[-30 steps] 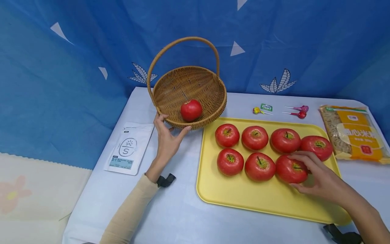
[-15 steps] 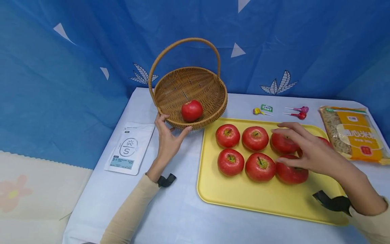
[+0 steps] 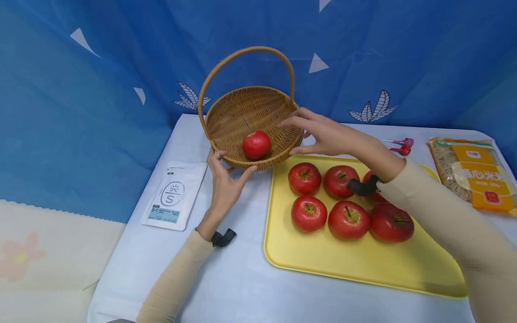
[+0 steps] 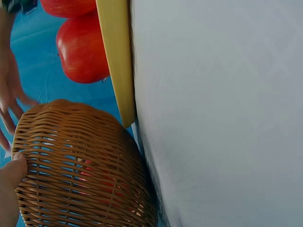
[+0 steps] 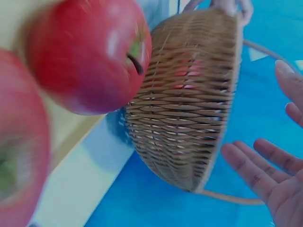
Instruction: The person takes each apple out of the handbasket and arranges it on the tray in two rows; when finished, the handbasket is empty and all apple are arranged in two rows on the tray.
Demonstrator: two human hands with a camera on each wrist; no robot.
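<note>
The left hand cups the near rim of the wicker basket, thumb and fingers curled against the weave on either side and tipping it up toward the person; in the left wrist view only a thumb tip shows pressed on the basket's wall. The right hand hovers at the basket's right rim with fingers spread and relaxed, holding nothing — the right wrist view shows its open palm just beside the weave, not touching. One red apple lies inside the basket near its front wall. Just right of the basket a yellow tray carries more red apples in two rows — its corner almost meets the basket. A white pouch lies left of the left hand, and lollipops and a packet of noodles lie beyond the tray.
</note>
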